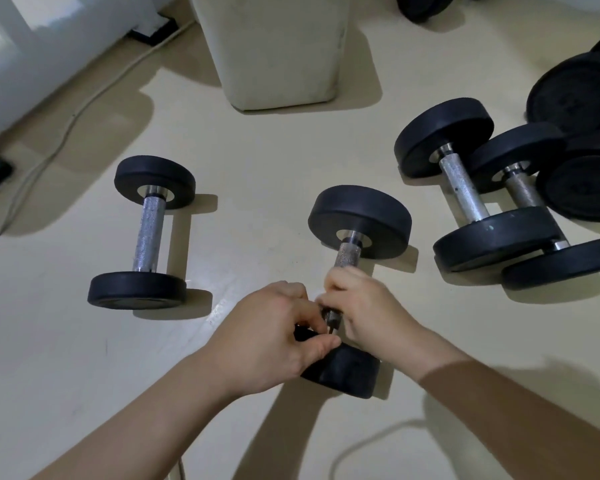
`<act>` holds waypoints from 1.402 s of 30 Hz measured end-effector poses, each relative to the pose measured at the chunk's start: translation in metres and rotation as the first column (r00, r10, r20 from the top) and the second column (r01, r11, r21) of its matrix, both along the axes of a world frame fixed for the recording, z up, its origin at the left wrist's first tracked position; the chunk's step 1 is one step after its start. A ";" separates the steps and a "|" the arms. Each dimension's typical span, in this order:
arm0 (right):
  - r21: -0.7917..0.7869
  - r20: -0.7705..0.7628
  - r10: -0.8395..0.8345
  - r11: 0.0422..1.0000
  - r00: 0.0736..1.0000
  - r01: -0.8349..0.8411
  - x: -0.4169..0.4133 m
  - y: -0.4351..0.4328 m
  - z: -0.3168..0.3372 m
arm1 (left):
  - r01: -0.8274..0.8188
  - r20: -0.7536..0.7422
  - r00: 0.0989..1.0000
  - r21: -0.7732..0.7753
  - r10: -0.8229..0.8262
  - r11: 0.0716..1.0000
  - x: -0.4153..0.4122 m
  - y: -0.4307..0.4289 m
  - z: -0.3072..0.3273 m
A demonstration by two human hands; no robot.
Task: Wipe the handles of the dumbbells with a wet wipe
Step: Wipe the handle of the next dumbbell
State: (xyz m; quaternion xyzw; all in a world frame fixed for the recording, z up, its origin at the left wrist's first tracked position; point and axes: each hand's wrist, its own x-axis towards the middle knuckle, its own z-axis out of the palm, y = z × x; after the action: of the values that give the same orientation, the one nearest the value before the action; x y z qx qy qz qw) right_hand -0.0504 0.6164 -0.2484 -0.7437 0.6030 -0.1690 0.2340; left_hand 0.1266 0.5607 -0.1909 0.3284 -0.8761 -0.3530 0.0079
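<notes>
Fingers (336, 282) of my right hand (368, 317) curl round the handle (349, 254) of the middle dumbbell (359, 220), which lies on the floor (257, 168). My left hand (274, 334) pinches at its near collar, just beside them. I see no wipe, maybe hidden underneath. Risk: the dumbbell rolls and its near plate (347, 372) traps fingers, or the bare stretch beyond them gets skipped.

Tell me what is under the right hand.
The right hand curls round the middle dumbbell's handle; only its far part shows. Any wet wipe beneath the fingers is hidden.
</notes>
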 end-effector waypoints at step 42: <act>-0.099 0.342 -0.682 0.658 0.646 0.747 0.017 -0.021 -0.019 | -0.619 -0.044 0.772 0.173 0.634 0.766 -0.055 -0.063 -0.050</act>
State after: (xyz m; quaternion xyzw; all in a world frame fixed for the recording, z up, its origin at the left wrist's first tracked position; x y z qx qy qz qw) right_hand -0.0331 0.5954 -0.2671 -0.4335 0.7858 -0.4181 0.1407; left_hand 0.0715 0.4976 -0.2405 0.5837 -0.6857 -0.4102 0.1444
